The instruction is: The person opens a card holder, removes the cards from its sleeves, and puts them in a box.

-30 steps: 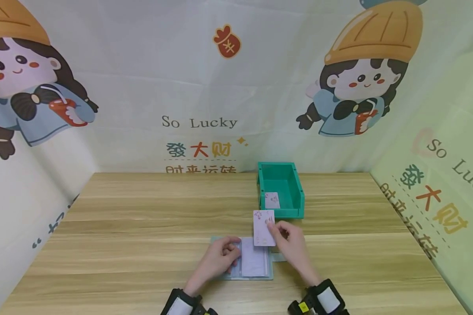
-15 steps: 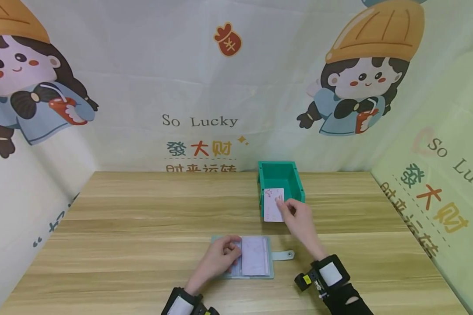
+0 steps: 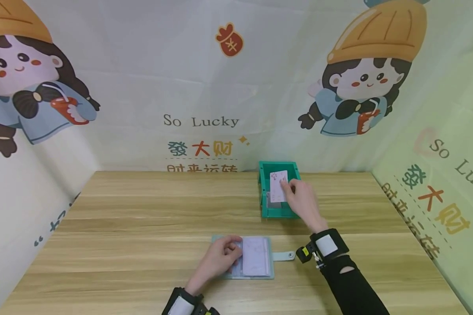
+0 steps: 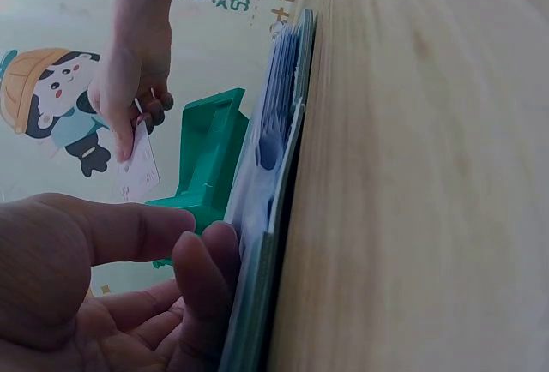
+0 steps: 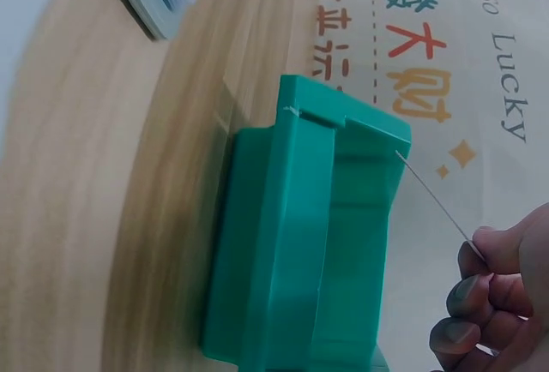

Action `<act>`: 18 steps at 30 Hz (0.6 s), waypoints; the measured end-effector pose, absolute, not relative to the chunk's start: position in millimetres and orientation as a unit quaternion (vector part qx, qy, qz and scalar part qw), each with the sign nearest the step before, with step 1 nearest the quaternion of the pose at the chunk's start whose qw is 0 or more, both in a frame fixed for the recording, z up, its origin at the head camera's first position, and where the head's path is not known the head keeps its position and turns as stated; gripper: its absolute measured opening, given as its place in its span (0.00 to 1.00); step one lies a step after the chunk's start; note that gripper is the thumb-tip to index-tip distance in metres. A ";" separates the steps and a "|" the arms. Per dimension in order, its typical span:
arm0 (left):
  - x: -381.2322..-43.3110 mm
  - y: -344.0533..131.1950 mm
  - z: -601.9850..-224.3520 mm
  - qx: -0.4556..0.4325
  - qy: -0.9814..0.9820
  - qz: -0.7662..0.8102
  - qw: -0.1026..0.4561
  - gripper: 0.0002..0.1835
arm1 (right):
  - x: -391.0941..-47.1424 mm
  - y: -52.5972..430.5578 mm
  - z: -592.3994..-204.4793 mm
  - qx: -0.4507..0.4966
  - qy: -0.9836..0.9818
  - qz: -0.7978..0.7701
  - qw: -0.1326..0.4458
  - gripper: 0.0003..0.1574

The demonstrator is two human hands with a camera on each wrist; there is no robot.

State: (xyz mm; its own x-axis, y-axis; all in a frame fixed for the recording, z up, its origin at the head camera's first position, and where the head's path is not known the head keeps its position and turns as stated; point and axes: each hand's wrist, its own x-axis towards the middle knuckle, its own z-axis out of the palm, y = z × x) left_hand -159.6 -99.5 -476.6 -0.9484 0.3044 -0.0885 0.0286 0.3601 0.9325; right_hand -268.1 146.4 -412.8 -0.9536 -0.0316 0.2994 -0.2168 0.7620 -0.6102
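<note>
My right hand (image 3: 303,200) pinches a pale pink card (image 3: 277,186) with a small flower print, between thumb and fingers. In the head view the card overlaps the green plastic bin (image 3: 281,214); in the right wrist view its thin edge (image 5: 431,196) shows near the bin's rim. Another card (image 3: 273,204) lies inside the bin, at its near left. My left hand (image 3: 219,257) rests with relaxed, bent fingers on the left part of an opened light blue card album (image 3: 256,258). Up close, fingertips (image 4: 225,242) touch its clear pages.
The album's strap (image 3: 284,256) with a metal snap sticks out to the right. A wooden table (image 3: 150,218) bears everything. Behind it, and along both sides, hangs a printed cloth backdrop (image 3: 189,78).
My right hand has carried the card from above the album, forward and right, to over the green bin. The album's strap has come into fuller view. My left hand stays where it was.
</note>
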 end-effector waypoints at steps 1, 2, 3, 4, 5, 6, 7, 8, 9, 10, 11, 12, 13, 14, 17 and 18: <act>-159.6 -99.6 -476.4 0.102 0.816 0.556 0.124 0.20 | -270.2 145.8 -411.7 0.066 -0.932 0.331 0.133 0.23; -159.6 -99.7 -476.2 0.103 0.816 0.556 0.123 0.20 | -272.2 145.1 -410.9 0.064 -0.935 0.323 0.129 0.23; -159.6 -99.8 -475.9 0.103 0.816 0.555 0.122 0.20 | -274.1 144.3 -410.0 0.064 -0.939 0.315 0.125 0.23; -159.4 -99.8 -475.7 0.104 0.816 0.555 0.122 0.20 | -275.8 143.6 -409.6 0.064 -0.942 0.306 0.122 0.23; -159.3 -99.8 -475.6 0.104 0.816 0.555 0.122 0.20 | -277.5 142.9 -409.5 0.067 -0.945 0.296 0.119 0.23; -159.2 -99.8 -475.4 0.104 0.816 0.555 0.121 0.19 | -279.0 142.1 -409.3 0.069 -0.948 0.288 0.117 0.23; -159.0 -99.8 -475.2 0.104 0.816 0.555 0.122 0.19 | -280.4 141.2 -409.3 0.070 -0.950 0.281 0.113 0.24; -158.9 -99.8 -475.1 0.105 0.817 0.555 0.122 0.20 | -282.0 140.4 -409.8 0.072 -0.952 0.275 0.110 0.24; -158.7 -99.9 -474.8 0.105 0.816 0.555 0.122 0.20 | -283.3 139.3 -410.1 0.074 -0.954 0.272 0.104 0.24; -158.5 -99.9 -474.7 0.104 0.816 0.555 0.123 0.20 | -284.6 138.5 -410.7 0.075 -0.956 0.267 0.098 0.25; -158.4 -100.0 -474.6 0.103 0.816 0.555 0.123 0.20 | -285.6 137.3 -411.0 0.076 -0.957 0.264 0.091 0.26; -158.3 -100.0 -474.5 0.102 0.817 0.554 0.124 0.20 | -286.6 136.1 -411.5 0.075 -0.958 0.263 0.083 0.27; -158.2 -100.0 -474.4 0.101 0.817 0.555 0.124 0.20 | -287.5 134.9 -411.9 0.074 -0.960 0.261 0.075 0.28; -158.2 -100.0 -474.4 0.100 0.817 0.555 0.125 0.20 | -288.2 133.8 -412.4 0.074 -0.960 0.260 0.069 0.29; -158.3 -99.9 -474.4 0.100 0.816 0.555 0.125 0.20 | -289.7 130.8 -413.7 0.071 -0.963 0.254 0.055 0.32; -158.4 -99.8 -474.6 0.100 0.816 0.555 0.125 0.20 | -290.2 130.1 -414.5 0.069 -0.964 0.253 0.049 0.32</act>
